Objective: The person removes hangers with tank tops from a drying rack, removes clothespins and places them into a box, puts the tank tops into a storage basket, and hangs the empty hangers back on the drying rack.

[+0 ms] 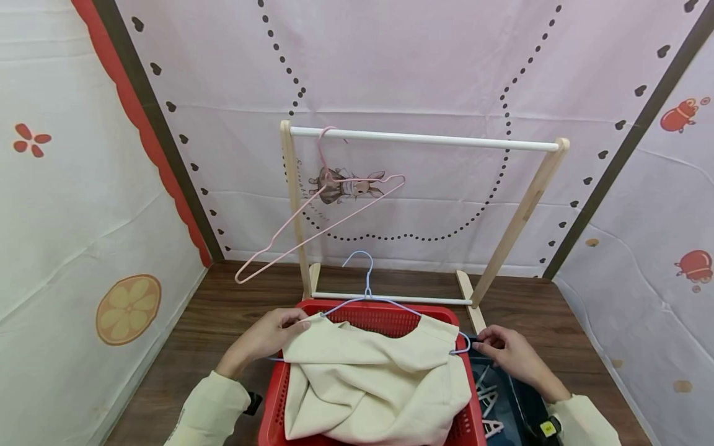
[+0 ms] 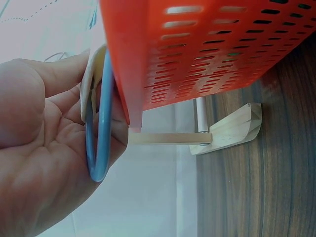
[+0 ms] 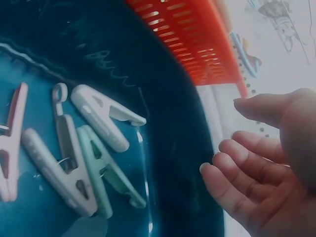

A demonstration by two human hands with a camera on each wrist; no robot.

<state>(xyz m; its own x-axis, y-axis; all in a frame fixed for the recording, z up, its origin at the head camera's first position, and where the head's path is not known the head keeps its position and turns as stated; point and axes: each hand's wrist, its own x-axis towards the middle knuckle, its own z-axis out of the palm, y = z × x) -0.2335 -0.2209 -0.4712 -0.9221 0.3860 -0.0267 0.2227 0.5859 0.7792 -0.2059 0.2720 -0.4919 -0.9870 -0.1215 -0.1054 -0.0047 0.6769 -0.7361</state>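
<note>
A cream garment (image 1: 374, 384), its exact kind unclear from its folds, is on a blue hanger (image 1: 370, 267) over a red basket (image 1: 376, 317). The hanger's hook points up at the back. With thumb and fingers, my left hand (image 1: 266, 337) pinches the garment's left shoulder; in the left wrist view the rounded blue hanger end (image 2: 102, 118) lies against those fingers. My right hand (image 1: 514, 358) is apart from the garment, above the rim of a dark blue bin. In the right wrist view its fingers (image 3: 247, 182) are relaxed, with nothing between them and the thumb.
Several clothespins (image 3: 101, 116) lie inside the dark blue bin (image 3: 173, 163), right of the basket. Behind stands a wooden rack with a white rod (image 1: 424, 139). A pink hanger (image 1: 320, 232) hangs at the rod's left end. Printed cloth walls (image 1: 390, 74) enclose the wooden table (image 1: 245, 291).
</note>
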